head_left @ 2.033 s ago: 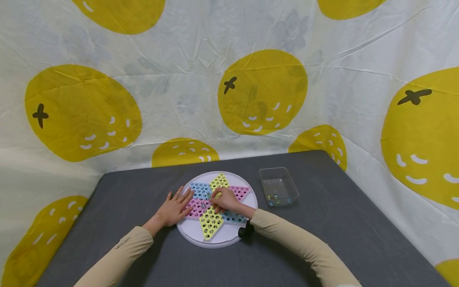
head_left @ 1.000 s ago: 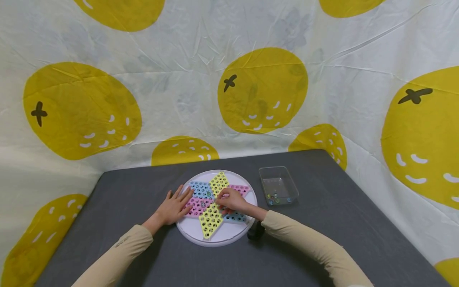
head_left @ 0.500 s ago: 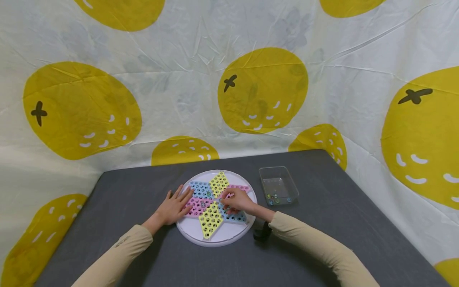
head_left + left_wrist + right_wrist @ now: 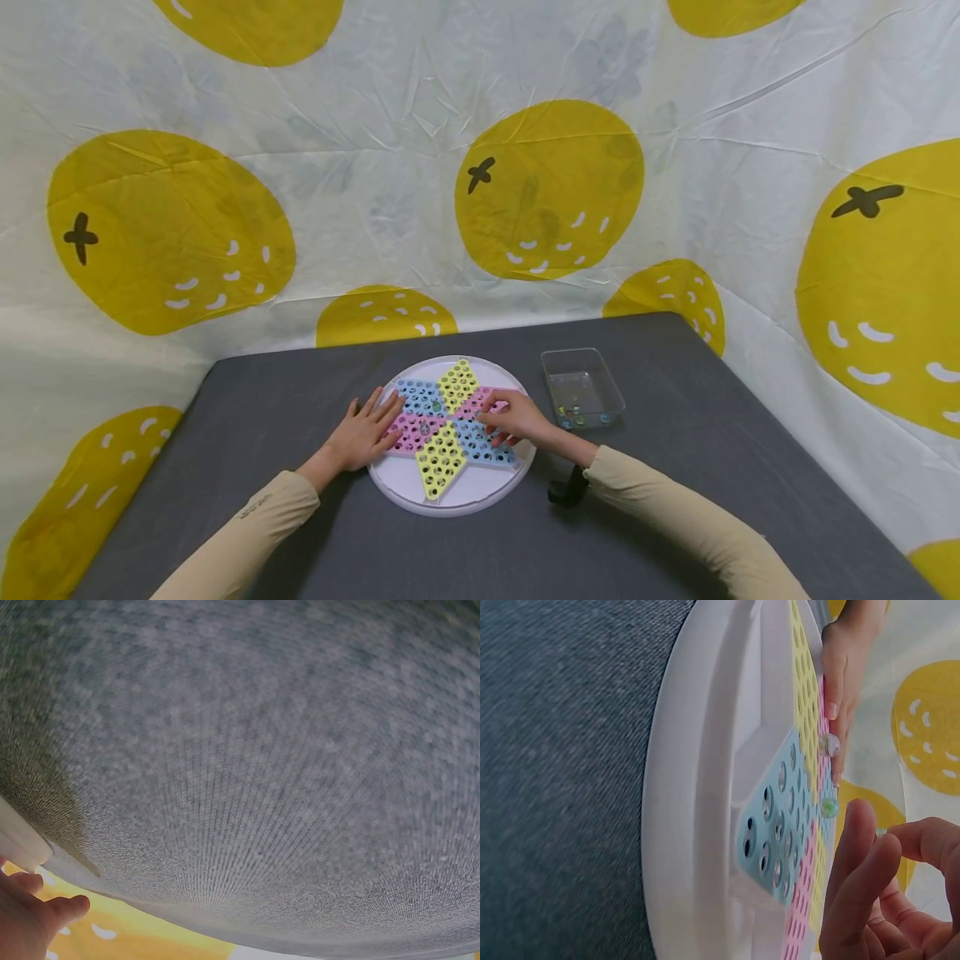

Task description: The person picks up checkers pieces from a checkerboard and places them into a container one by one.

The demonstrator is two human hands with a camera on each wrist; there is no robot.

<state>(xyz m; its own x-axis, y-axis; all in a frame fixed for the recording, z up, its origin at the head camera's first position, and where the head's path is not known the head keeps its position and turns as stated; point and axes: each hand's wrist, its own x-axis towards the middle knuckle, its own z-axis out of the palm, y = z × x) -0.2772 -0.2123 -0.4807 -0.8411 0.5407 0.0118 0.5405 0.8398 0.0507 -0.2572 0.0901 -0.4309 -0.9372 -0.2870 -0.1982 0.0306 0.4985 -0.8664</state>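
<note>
A round white Chinese checkers board (image 4: 397,483) bears a star of yellow, pink and blue triangles full of holes. My left hand (image 4: 363,432) rests with spread fingers on its left edge, over the blue and pink parts. Above the right side of the star, my right hand (image 4: 517,417) pinches a small marble (image 4: 881,832) between thumb and fingertip, mostly hidden by them. On the star sit a clear marble (image 4: 829,745) and a green marble (image 4: 829,808). Only part of the left hand (image 4: 34,915) shows in the left wrist view.
A clear plastic box (image 4: 581,354) with several marbles (image 4: 577,417) stands right of the board on the dark grey cloth-covered table (image 4: 300,400). A white curtain (image 4: 390,200) with yellow fruit prints hangs behind and at both sides.
My right hand has moved from the star's middle to the right, toward the box, uncovering the pink and blue parts. The left hand stays in place.
</note>
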